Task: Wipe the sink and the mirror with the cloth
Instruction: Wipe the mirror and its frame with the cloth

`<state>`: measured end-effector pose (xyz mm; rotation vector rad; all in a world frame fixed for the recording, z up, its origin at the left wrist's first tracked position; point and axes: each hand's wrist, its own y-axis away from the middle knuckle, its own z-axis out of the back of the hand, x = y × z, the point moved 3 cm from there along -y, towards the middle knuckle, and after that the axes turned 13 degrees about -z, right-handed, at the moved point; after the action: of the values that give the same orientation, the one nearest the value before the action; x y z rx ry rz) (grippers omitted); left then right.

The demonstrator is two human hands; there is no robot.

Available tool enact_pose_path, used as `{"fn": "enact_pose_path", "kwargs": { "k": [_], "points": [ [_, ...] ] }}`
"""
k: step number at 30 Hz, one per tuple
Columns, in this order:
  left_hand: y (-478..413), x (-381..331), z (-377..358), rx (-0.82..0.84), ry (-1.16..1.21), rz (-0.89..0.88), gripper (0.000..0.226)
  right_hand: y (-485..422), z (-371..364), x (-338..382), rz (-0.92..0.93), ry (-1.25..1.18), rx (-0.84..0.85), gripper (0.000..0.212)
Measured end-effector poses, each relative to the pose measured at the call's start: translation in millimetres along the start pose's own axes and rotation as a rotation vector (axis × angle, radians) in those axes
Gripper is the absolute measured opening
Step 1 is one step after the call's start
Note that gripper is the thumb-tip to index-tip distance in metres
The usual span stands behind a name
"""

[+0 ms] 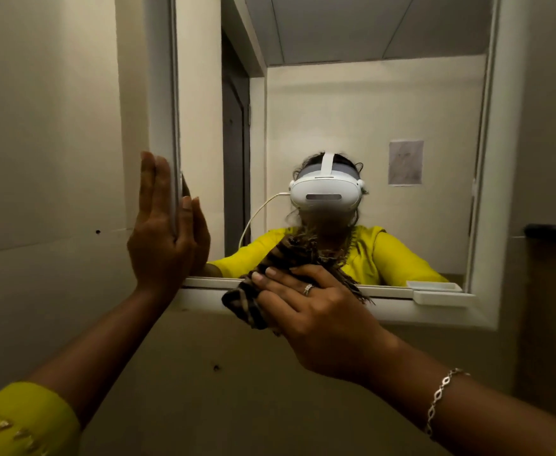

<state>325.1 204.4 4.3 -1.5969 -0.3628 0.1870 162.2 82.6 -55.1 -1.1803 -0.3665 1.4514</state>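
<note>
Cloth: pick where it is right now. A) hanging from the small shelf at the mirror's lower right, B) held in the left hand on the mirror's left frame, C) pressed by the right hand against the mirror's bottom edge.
C: the right hand presses the cloth against the mirror at its bottom edge.

Mirror (352, 126): rectangular glass in a pale, thick frame, mounted upright on the wall directly in front of you. Glass reflects the room behind and your yellow-sleeved upper body w/ a white headset.

Cloth (247, 306): dark, brown-and-tan striped fabric w/ frayed, fringed edges. It is bunched up, pressed against the mirror's lower edge and bottom frame, left of center; part hangs below the frame. Its reflection shows in the glass just above.

Sink: not in view.
</note>
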Motion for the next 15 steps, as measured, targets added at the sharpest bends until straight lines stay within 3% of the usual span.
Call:
{"fn": "enact_pose_path", "kwargs": {
  "k": [15],
  "points": [
    [0.3,-5.6,1.2,0.008,-0.046,0.162,0.049,58.3,61.3,-79.4,-0.032,0.192,-0.072,0.029]
  ]
}}
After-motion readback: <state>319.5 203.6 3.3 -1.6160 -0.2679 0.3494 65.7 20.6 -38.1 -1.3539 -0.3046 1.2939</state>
